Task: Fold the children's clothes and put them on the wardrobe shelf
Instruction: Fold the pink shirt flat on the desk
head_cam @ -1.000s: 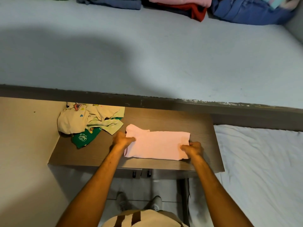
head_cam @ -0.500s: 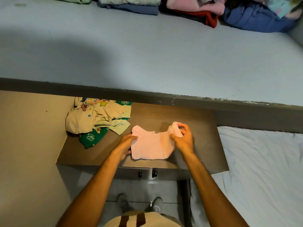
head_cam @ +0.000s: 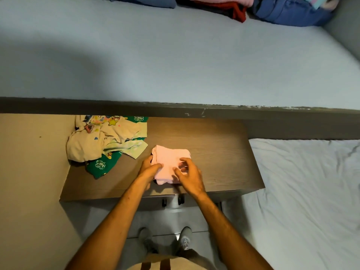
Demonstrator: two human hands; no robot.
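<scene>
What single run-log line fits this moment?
fold | pink garment folded small on dresser top | left hand grips edge | right hand above

Both hands are on the folded pink garment [head_cam: 171, 162] at the middle of the wooden surface [head_cam: 220, 151]: the left hand [head_cam: 150, 170] holds its left edge, the right hand [head_cam: 188, 173] rests on top with fingers [head_cam: 184, 160] curled. A crumpled cream printed garment [head_cam: 91, 141] and green printed garment [head_cam: 101, 165] lie to the left, a white-sheeted bed [head_cam: 307, 191] to the right, and folded clothes [head_cam: 288, 12] sit on the pale blue shelf [head_cam: 175, 65] above.
</scene>
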